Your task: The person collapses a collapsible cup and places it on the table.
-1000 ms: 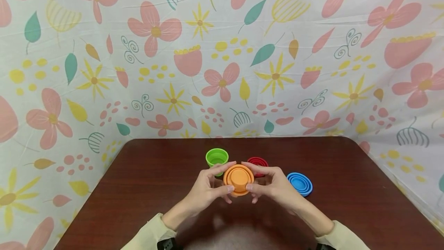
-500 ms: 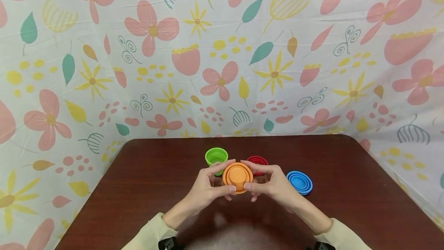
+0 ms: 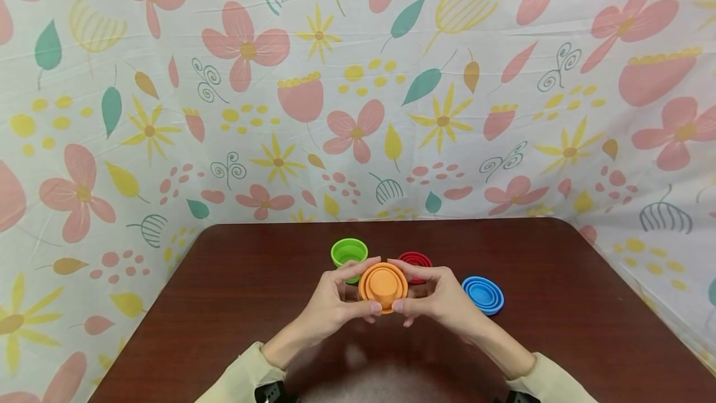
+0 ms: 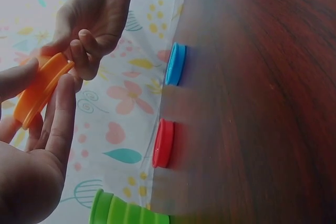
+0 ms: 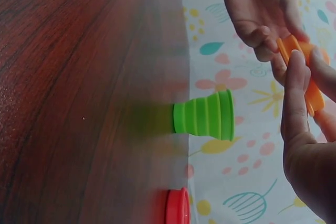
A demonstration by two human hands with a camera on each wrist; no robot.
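An orange collapsible cup (image 3: 383, 286), mostly flattened with a raised middle, is held above the table between both hands. The left hand (image 3: 334, 300) pinches its left rim with thumb and fingers; the right hand (image 3: 438, 297) pinches the right rim the same way. In the left wrist view the orange cup (image 4: 43, 92) appears edge-on between the fingers. Behind the hands stands a green collapsible cup (image 3: 349, 252), drawn out to full height and partly covered by the left hand. A flattened red cup (image 3: 416, 259) lies behind the right hand, partly hidden.
A flattened blue cup (image 3: 483, 295) lies on the table to the right of the right hand. The dark brown wooden table (image 3: 252, 278) ends at a flower-printed cloth (image 3: 358, 92) at the back. In the right wrist view the green cup (image 5: 205, 115) stands clear of the hands.
Both hands keep their grip on the orange cup. The thumbs shift slightly along its near edge, and the cup's raised middle turns a little; the other cups stay put.
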